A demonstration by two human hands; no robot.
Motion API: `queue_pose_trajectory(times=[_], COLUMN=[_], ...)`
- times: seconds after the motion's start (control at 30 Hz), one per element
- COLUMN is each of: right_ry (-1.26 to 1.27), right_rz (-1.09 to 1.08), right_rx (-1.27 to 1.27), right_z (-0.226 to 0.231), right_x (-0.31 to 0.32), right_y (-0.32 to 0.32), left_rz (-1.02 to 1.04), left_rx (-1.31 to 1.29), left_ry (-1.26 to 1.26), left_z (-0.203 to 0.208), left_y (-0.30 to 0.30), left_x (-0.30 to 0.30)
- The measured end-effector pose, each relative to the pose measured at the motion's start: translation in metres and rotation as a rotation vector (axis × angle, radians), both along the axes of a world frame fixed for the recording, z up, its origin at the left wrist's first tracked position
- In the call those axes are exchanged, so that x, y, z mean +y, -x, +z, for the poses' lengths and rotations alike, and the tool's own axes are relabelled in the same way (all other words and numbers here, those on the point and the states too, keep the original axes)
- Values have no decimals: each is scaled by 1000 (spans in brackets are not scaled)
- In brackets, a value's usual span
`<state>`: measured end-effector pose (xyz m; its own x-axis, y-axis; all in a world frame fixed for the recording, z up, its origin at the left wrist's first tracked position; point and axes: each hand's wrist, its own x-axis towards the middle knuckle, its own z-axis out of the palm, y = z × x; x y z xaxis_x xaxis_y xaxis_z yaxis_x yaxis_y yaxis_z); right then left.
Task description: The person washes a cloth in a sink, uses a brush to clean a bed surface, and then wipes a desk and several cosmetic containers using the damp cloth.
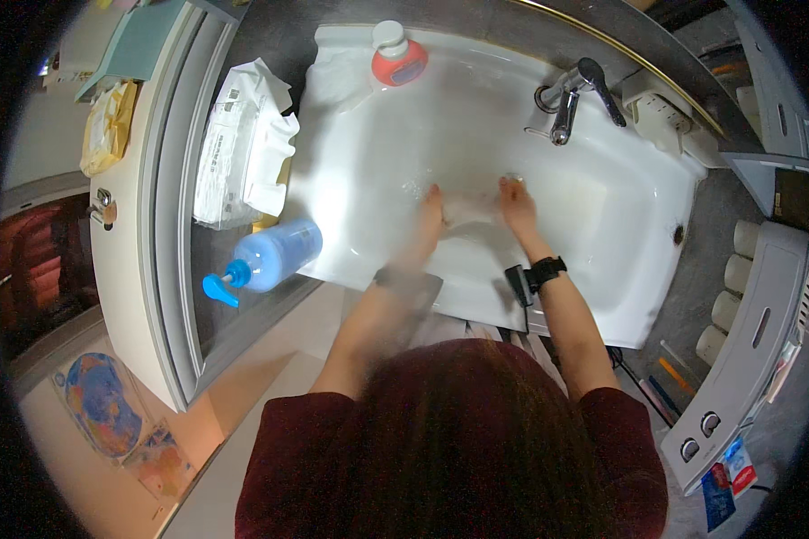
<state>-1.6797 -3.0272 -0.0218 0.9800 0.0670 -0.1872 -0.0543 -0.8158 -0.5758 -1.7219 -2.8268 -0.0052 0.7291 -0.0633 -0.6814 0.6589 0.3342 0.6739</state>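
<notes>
Over the basin of the white sink (368, 171), my two hands are held apart. A pale, blurred, cloth-like thing (473, 208) spans the gap between them; its kind cannot be made out. My left hand (431, 214) is smeared by motion, with its fingers closed at one end of the pale thing. My right hand (517, 207) is at the other end, fingers curled in. Each wrist wears a dark band. Beyond my right hand stands the chrome faucet (562, 112); no stream of water can be made out under it.
A red pump bottle (398, 67) with a white top stands at the sink's far left. On the left ledge are a pack of white tissues (243, 148) and a blue pump bottle (274, 255) lying tilted. Rolled white items (737, 272) and a grey cabinet (737, 350) line the right.
</notes>
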Motion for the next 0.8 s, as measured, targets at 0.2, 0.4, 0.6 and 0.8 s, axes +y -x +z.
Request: queue_pose_trajectory(times=[0.2,0.4,0.6,0.8], right_ry=[288,-186,-417,-451], right_rz=[370,385,-10,149], right_rx=[47,-74,304,73], right_z=[-19,-6,50,50], right_x=[-22,80,94,103], right_y=[0,33,33,40], left_rz=[-353,-272,209,-28], left_rx=[-292,-345,-12,-458], left_ry=[-446,-140,462,-36], left_z=[-115,-101,-31,-121], left_y=[46,46,14,35], left_x=[25,9,-11,8])
